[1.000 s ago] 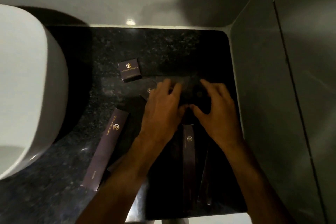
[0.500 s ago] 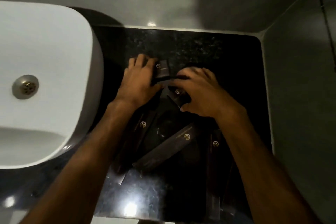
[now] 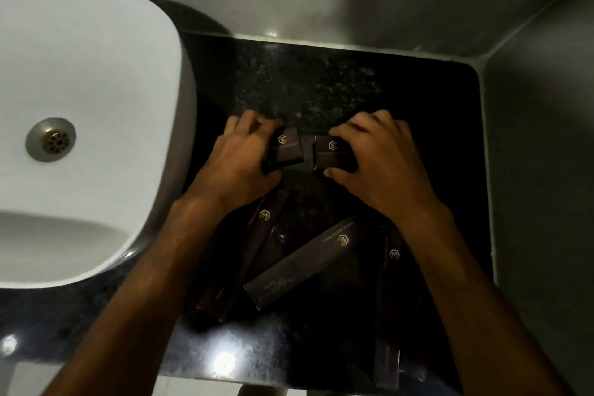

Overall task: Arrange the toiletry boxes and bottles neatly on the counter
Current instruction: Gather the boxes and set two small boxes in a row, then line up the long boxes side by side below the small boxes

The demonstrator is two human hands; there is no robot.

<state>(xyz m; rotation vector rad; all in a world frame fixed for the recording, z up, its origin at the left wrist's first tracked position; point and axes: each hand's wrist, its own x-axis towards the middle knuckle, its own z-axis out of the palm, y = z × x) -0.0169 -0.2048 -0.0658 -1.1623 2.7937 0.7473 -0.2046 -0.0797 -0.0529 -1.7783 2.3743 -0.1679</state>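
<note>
On the black granite counter (image 3: 315, 83) lie dark brown toiletry boxes with gold logos. My left hand (image 3: 238, 161) grips a small square box (image 3: 287, 149) by its left side. My right hand (image 3: 379, 167) grips a second small box (image 3: 332, 154) just to its right; the two boxes sit side by side, almost touching. Nearer to me lie three long boxes: one (image 3: 250, 244) partly under my left forearm, one (image 3: 305, 262) lying diagonally in the middle, one (image 3: 390, 305) lengthwise beside my right forearm. A dark object between them is too dim to identify.
A white basin (image 3: 96, 112) with a metal drain (image 3: 51, 139) fills the left side and overhangs the counter. Grey tiled walls (image 3: 530, 145) close in the counter at the back and right. The counter's front edge (image 3: 225, 376) runs below my forearms.
The view has shifted so the basin fills more of the left. Each hand has taken a small box and brought them side by side in the middle of the counter.
</note>
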